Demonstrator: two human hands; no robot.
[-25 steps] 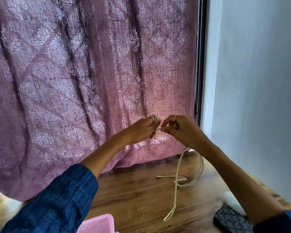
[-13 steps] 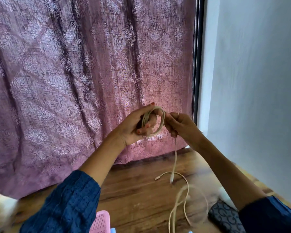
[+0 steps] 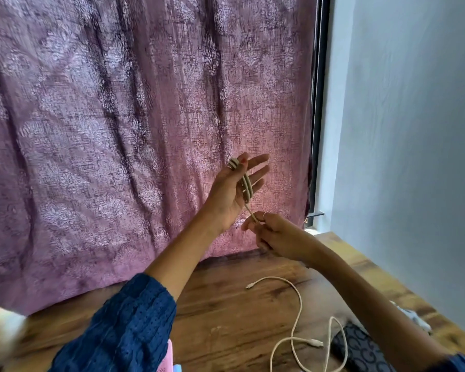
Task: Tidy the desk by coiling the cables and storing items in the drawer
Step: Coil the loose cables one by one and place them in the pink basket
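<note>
Thin cream cable (image 3: 247, 187) looped round straight left-hand fingers (image 3: 258, 171), right hand (image 3: 273, 236) pinching

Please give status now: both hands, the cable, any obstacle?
Left hand fingers straight, cable coil wrapped round it. Right hand pinches the strand. Loose cable on desk.

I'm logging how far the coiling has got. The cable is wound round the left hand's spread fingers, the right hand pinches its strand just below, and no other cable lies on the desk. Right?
Not quite. The head view shows a second cable lying loose on the desk. The rest stands: the cable is wound round the left hand, and the right hand pinches its strand just below.
</note>
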